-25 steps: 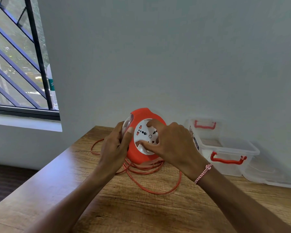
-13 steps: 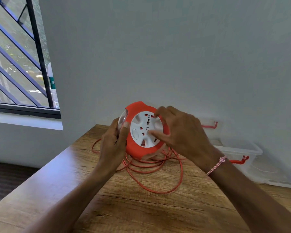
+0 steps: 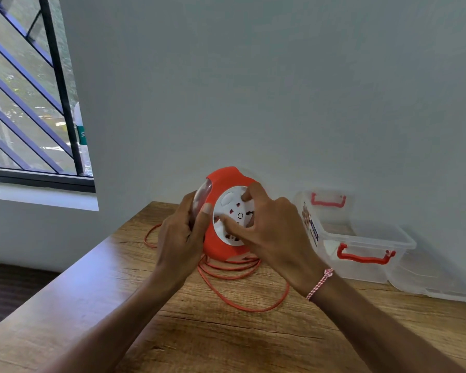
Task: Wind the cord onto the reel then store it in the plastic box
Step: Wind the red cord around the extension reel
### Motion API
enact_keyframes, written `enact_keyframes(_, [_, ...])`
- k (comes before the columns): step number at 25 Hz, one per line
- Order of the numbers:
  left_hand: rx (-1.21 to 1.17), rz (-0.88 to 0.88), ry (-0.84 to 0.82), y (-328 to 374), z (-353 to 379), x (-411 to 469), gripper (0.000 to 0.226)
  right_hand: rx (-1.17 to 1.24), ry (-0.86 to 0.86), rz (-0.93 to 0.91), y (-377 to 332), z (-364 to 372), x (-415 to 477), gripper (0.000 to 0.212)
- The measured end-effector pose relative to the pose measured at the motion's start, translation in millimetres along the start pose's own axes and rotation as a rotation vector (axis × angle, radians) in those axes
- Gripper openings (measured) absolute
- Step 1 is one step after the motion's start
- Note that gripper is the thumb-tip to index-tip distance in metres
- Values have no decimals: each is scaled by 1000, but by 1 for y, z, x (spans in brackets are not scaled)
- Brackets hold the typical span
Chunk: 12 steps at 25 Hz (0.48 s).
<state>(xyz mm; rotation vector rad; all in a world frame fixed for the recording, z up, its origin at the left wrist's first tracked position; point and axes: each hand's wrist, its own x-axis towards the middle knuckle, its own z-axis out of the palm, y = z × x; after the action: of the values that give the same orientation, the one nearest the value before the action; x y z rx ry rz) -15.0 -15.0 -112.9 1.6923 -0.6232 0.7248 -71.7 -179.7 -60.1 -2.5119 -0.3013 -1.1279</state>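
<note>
Cord point(image 3: 242, 297) lies mostly unwound in loops on the worktop point(image 3: 199, 332) beneath the reel point(image 3: 223, 184), which the left hand point(image 3: 182, 235) grips while right hand point(image 3: 275, 232) fingers grasp its white hub; plastic box point(image 3: 361, 238) waits open, unfilled.

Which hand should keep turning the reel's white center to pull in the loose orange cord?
Probably the right hand: its fingers already sit on the white disc of the reel. The left hand grips the reel's edge, steadying it above the cord.
</note>
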Motion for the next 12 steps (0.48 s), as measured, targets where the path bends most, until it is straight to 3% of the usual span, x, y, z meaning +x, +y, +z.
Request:
enact_keyframes(3, [-14, -4, -3, 1, 2, -2, 41, 580, -107, 517, -5, 7, -1, 50])
enact_keyframes(4, [-36, -22, 5, 0, 2, -1, 36, 618, -122, 536, -6, 3, 1, 47])
enact_keyframes(5, [-67, -44, 18, 0, 2, 0, 33, 489, -95, 428, -3, -1, 4, 46])
enact_keyframes(7, [-120, -88, 47, -1, -1, 4, 29, 20, 16, 25, 10, -10, 10, 46])
enact_keyframes(9, [-159, -112, 56, -1, -3, 7, 21, -265, 21, -347, 17, -17, 16, 50])
enact_keyframes(12, [-168, -119, 38, -1, -5, 8, 21, -473, -101, -563, 19, -17, 16, 57])
